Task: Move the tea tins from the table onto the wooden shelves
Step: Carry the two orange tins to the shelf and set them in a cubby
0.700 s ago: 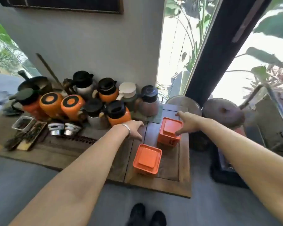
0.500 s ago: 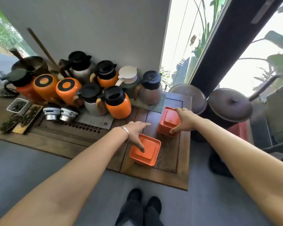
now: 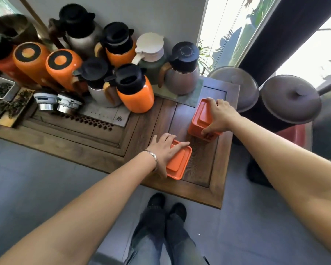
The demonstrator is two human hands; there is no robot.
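Observation:
Two square orange tea tins stand on the right end of the low wooden table [image 3: 216, 190]. My left hand [image 3: 165, 150] lies flat over the lid of the near tin [image 3: 180, 163], fingers spread across it and thumb down its near side. My right hand [image 3: 219, 115] clasps the far tin [image 3: 198, 119] from above, fingers on its far edge and thumb on its near side. Both tins rest on the tabletop. No wooden shelves are in view.
Several orange, steel and pale thermos jugs [image 3: 135, 92] crowd the table's back. Two small steel cups [image 3: 46, 101] and trays of loose tea [image 3: 13, 106] sit at the left. Two lidded dark pots [image 3: 290, 98] stand right of the table. My feet [image 3: 166, 205] are on grey floor.
My left hand has come down from beside the near tin onto its lid. My right hand has closed further around the far tin. The view has tilted downward.

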